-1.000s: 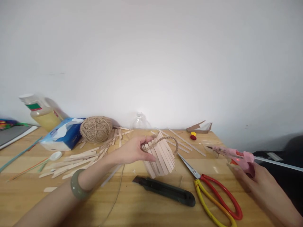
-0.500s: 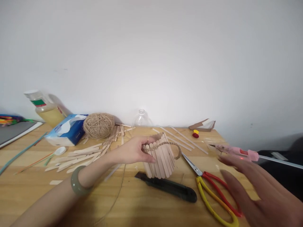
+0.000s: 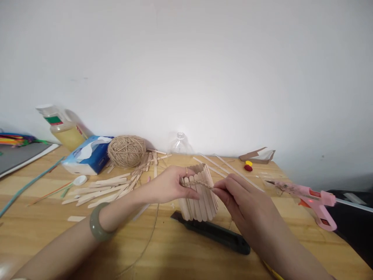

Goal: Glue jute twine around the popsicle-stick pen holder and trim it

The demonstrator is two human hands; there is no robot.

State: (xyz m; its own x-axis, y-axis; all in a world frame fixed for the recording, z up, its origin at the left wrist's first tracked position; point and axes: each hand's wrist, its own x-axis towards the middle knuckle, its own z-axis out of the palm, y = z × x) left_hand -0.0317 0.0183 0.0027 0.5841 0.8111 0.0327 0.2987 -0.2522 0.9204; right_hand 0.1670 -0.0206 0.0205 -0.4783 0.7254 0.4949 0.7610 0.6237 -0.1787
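My left hand grips the left rim of a small cup-shaped holder made of craft sticks, thumb outside. A braided twine cord runs across the upper front of the sticks. Its free right end is pinched in the fingertips of my right hand. Below the holder lies a dark utility knife on the table. Beneath my right forearm only a bit of the scissors' yellow handle shows.
A pink glue gun rests at the right edge. Loose craft sticks, a twine ball, a tissue box and a bottle of yellowish liquid stand left. Clear glue sticks and a clear plastic dome are behind.
My right hand has come from the right, near the glue gun, to the holder and taken the cord's end. The cord, looped outward before, is now drawn along the sticks.
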